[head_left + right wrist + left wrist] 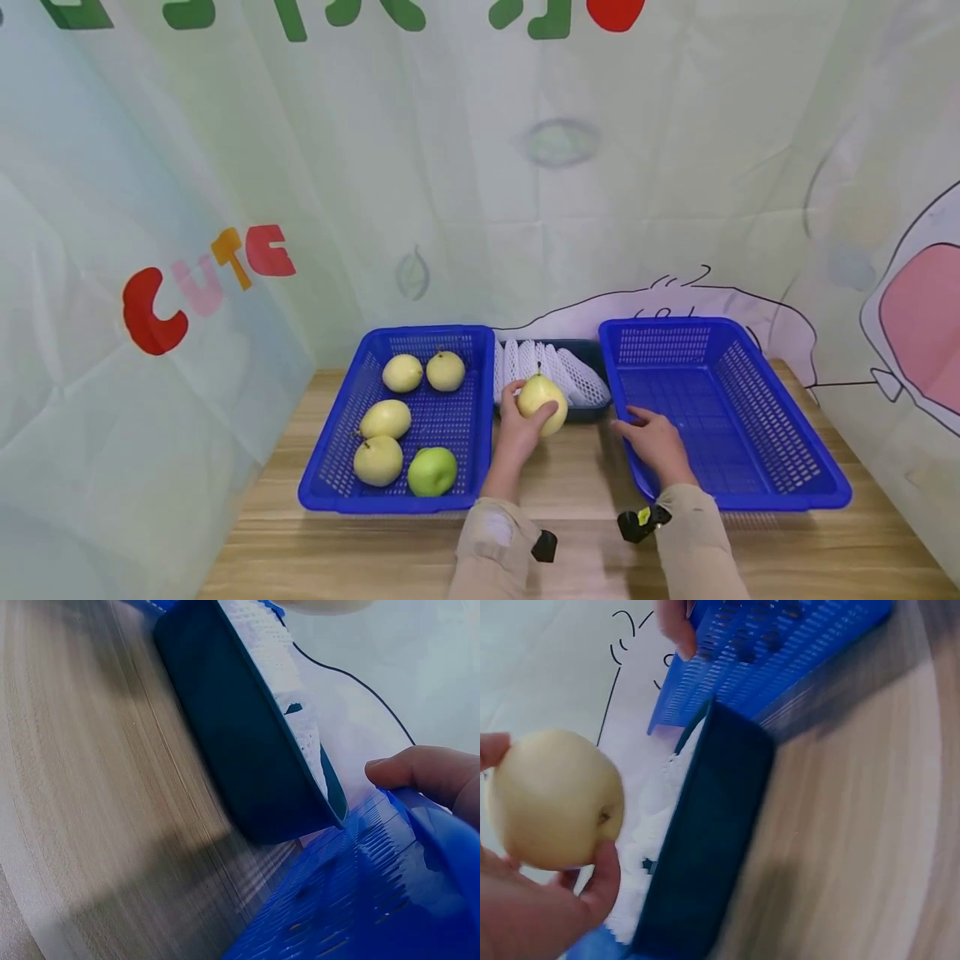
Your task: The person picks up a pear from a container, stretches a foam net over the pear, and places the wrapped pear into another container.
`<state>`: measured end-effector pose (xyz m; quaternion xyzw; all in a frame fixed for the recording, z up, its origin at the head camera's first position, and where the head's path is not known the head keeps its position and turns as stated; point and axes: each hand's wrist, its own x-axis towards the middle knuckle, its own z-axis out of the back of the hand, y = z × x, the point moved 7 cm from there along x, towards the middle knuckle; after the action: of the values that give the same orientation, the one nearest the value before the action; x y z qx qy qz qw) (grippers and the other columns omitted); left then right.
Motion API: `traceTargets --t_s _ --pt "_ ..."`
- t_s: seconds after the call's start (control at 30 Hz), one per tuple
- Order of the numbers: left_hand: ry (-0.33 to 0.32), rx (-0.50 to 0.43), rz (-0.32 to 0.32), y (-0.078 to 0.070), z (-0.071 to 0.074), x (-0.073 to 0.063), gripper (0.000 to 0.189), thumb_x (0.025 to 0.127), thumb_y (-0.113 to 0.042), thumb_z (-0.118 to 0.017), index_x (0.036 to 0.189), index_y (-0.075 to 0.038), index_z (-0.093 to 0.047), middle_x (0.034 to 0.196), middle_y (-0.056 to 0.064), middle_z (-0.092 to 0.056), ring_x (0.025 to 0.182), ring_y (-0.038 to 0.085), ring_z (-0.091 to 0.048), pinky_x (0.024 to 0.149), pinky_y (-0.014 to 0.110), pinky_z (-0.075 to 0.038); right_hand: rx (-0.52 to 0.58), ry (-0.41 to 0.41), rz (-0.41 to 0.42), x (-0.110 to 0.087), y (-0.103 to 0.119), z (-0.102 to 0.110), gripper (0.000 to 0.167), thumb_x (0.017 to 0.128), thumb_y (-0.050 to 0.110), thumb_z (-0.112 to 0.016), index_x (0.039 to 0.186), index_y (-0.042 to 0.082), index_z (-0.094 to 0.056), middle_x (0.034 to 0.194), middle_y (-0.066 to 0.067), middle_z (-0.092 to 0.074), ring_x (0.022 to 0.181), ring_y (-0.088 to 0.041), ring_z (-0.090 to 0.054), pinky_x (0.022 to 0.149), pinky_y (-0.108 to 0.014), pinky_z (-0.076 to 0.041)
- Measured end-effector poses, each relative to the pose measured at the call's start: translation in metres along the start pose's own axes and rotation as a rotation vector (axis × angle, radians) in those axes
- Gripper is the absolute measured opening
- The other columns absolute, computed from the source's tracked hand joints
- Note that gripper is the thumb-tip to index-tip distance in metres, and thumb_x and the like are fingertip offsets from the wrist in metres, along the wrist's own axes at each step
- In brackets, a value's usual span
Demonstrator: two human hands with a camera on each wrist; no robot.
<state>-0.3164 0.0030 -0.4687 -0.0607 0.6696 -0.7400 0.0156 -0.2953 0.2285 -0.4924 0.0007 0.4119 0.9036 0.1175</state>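
1. Beige sleeves, nearest us, lead to our hands.
2. Our left hand grips a yellow pear between thumb and fingers, near the front edge of the green tray of white nets.
3. Our right hand meets the right basket at its left rim; whether its fingers grip, we cannot tell.
4. Toward the left basket's front right corner we see a green apple.
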Motion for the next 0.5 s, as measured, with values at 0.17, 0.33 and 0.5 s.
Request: traceTargets --t_s 0.17,0.33,0.5 --pt "0.111 -0.353 0.094 0.014 -0.015 -0.004 0.062 0.081 -0.011 -0.062 0.136 -0.007 -0.033 0.127 0.022 -0.041 0.103 0.030 -0.051 0.086 0.040 -0.044 0.006 0.011 -0.023 -0.001 0.000 -0.001 0.061 0.085 0.034 -0.062 0.130 -0.004 -0.049 0.123 -0.026 -0.053 0.114 -0.042 -0.048 0.094 -0.052 -0.037" --pt "0.172 -0.551 0.200 0.032 -0.026 -0.011 0.065 0.080 -0.002 -0.060 0.137 -0.006 -0.029 0.128 0.021 -0.040 0.101 0.027 -0.051 0.083 0.038 -0.046 0.013 0.011 -0.028 -0.001 0.001 -0.001 0.063 0.085 0.037 -0.062 0.130 -0.004 -0.048 0.123 -0.026 -0.053 0.114 -0.041 -0.049 0.094 -0.052 -0.038" --pt "0.217 -0.529 0.193 0.040 -0.031 -0.018 0.075 0.072 0.013 -0.062 0.135 -0.006 -0.027 0.126 0.021 -0.041 0.103 0.028 -0.050 0.082 0.037 -0.048 0.021 -0.003 -0.013 0.000 0.001 0.000 0.062 0.084 0.036 -0.063 0.128 -0.005 -0.050 0.121 -0.026 -0.055 0.112 -0.041 -0.050 0.094 -0.050 -0.038"
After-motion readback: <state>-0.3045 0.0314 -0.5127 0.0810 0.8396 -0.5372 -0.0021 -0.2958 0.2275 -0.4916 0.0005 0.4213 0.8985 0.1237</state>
